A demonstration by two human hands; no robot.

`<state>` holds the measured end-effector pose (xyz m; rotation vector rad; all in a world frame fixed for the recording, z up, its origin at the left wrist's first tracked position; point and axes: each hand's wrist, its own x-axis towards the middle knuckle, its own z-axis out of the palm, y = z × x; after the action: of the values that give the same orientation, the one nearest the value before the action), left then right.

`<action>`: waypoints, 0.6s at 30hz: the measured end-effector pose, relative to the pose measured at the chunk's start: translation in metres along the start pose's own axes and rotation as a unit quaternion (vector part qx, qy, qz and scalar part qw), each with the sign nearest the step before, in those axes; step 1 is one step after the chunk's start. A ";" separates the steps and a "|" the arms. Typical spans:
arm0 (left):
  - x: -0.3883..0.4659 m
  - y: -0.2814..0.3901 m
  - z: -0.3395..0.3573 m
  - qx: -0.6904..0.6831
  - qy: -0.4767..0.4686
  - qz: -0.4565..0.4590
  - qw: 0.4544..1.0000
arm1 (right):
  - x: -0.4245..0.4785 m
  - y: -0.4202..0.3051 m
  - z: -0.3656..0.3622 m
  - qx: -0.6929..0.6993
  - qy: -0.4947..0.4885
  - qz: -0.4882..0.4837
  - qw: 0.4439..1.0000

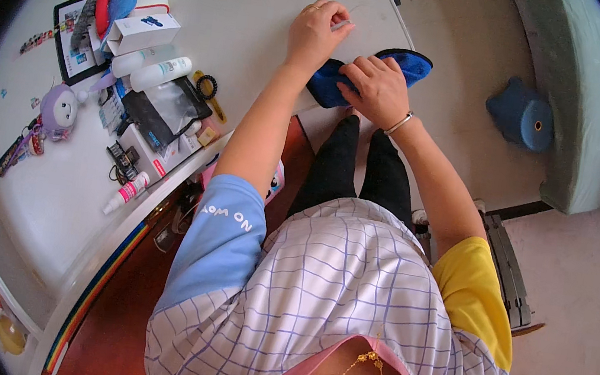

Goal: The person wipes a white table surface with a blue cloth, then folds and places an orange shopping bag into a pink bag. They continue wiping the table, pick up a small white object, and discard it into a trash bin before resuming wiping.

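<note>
My left hand [314, 34] is above the white table [232, 5], its thumb and fingers pinching a small, thin, pale strip [340, 25]. What the strip is cannot be made out. Just right of it and closer to my body, my right hand [376, 90] grips a blue plush fabric piece [328, 85] with black edging. The fabric shows on both sides of that hand and reaches past the table's edge. Its middle is hidden under my fingers. A metal bangle [399, 123] circles my right wrist.
Left on the table are white bottles [161, 74], a white box [144, 33], a black pouch [166, 109], a framed tablet-like panel [58, 58], a purple plush toy [58, 111] and a pink-labelled bottle [127, 192]. A blue stool [521, 114] stands on the floor at right, beside a green-covered piece of furniture [585, 110].
</note>
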<state>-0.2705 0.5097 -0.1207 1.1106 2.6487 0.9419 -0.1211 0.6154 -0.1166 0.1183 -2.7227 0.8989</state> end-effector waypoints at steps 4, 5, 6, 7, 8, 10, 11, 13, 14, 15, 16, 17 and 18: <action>0.007 -0.007 -0.003 -0.032 -0.030 -0.017 0.999 | -0.001 0.003 0.004 0.004 0.001 -0.003 1.000; 0.008 -0.009 -0.003 -0.020 -0.030 -0.015 0.999 | -0.001 0.003 0.005 0.004 0.003 -0.005 1.000; 0.009 -0.010 -0.003 -0.008 -0.030 -0.013 0.999 | -0.001 0.003 0.005 0.005 0.004 -0.004 1.000; 0.010 -0.011 -0.002 -0.005 -0.021 -0.013 1.000 | -0.001 0.003 0.005 0.006 0.004 -0.003 1.000; 0.011 -0.012 -0.001 -0.001 -0.011 -0.013 1.000 | 0.000 0.004 0.005 0.006 0.005 -0.001 1.000; 0.013 -0.015 -0.001 -0.007 0.000 -0.002 1.000 | 0.002 0.003 0.003 0.003 0.003 -0.001 1.000; 0.013 -0.017 -0.003 -0.017 -0.001 0.008 1.000 | 0.001 0.002 0.003 0.001 0.002 0.000 1.000; 0.013 -0.020 -0.004 -0.041 -0.015 -0.010 0.999 | 0.001 0.002 0.004 -0.004 0.007 0.003 1.000; 0.013 -0.021 -0.004 -0.056 -0.028 -0.038 0.997 | 0.001 0.002 0.004 -0.007 0.009 0.004 1.000; 0.014 -0.021 -0.005 -0.070 -0.040 -0.067 0.994 | 0.001 0.002 0.004 -0.003 0.011 0.003 1.000; 0.014 -0.023 -0.007 -0.141 -0.059 -0.103 0.983 | 0.001 0.002 0.005 0.001 0.013 0.001 1.000; 0.013 -0.025 -0.011 -0.211 -0.079 -0.138 0.964 | 0.001 0.002 0.006 0.004 0.015 0.000 1.000; 0.013 -0.026 -0.013 -0.280 -0.098 -0.172 0.939 | 0.001 0.003 0.006 0.004 0.014 0.001 1.000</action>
<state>-0.3002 0.4983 -0.1235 0.5528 2.1047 1.3031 -0.1237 0.6141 -0.1222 0.1039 -2.6943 0.9058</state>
